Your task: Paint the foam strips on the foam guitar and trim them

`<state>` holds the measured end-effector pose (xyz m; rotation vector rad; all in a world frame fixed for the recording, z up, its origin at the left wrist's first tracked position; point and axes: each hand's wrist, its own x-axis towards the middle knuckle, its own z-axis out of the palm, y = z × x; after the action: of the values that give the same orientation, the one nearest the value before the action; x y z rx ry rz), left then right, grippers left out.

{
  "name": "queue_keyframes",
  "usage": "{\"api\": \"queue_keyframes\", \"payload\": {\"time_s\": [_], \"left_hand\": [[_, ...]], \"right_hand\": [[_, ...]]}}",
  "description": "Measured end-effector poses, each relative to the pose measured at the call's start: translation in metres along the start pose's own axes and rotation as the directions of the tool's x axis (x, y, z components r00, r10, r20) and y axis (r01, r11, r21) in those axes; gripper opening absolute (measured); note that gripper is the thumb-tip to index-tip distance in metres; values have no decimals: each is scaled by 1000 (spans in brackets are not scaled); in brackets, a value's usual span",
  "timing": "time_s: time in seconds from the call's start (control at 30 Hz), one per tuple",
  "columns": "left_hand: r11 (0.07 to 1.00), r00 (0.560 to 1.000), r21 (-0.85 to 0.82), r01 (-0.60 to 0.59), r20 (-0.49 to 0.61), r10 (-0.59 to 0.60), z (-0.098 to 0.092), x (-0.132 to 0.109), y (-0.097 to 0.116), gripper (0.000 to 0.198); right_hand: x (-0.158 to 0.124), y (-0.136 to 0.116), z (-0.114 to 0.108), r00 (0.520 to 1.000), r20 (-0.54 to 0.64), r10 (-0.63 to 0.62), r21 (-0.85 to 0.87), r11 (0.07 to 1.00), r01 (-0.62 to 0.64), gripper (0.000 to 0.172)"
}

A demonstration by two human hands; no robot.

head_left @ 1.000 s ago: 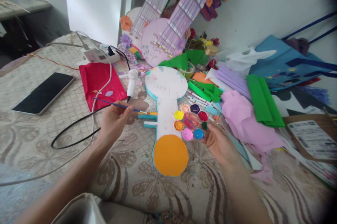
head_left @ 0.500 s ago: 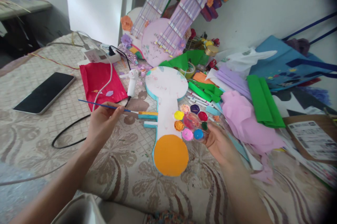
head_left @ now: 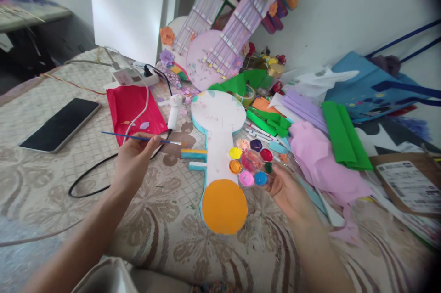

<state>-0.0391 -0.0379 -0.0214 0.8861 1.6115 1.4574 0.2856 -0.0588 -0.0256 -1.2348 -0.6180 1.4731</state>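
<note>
My left hand (head_left: 133, 159) pinches a thin blue paintbrush (head_left: 141, 138), its orange-tipped bristles hovering just left of the short side tabs of a white foam cut-out (head_left: 217, 133). The cut-out has teal edges, a round white top and an orange painted disc (head_left: 224, 206) at its near end. My right hand (head_left: 288, 188) holds a clear round paint palette (head_left: 251, 163) with several coloured wells, right beside the cut-out's neck.
A black phone (head_left: 59, 124) lies at the left, with a red paper sheet (head_left: 135, 110), cables, a power strip (head_left: 132, 76) and a white glue gun (head_left: 173, 110) beyond. Green, purple and pink papers (head_left: 320, 150) pile up at the right. Purple guitar-shaped models (head_left: 220, 31) lean on the wall.
My left hand has drawn the brush back to the left, lifting its tip off the cut-out's orange side tab. The palette hand has barely moved.
</note>
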Motion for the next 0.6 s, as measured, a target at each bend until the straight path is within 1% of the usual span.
{"api": "queue_keyframes", "payload": {"time_s": [0.13,0.23,0.37,0.47,0.6], "left_hand": [[999,999,-44,25,49,-23,6,3,-2,13],[997,997,-58,48,67,-45,6,5,-7,17],[996,996,-82,45,78,-39,5,5,-14,19],[996,996,-78,39,87,-32,5,0,-16,22],[998,995,-56,40,93,-34,4,-13,-19,24]], "right_hand": [[0,0,-3,1000,2,11,14,1000,-11,12],[-1,0,-5,999,-4,33,40,999,-32,12],[-1,2,-6,999,-31,36,36,999,-35,13],[0,2,-6,999,-26,34,24,999,-33,14],[0,1,-7,999,-8,35,28,999,-35,14]]}}
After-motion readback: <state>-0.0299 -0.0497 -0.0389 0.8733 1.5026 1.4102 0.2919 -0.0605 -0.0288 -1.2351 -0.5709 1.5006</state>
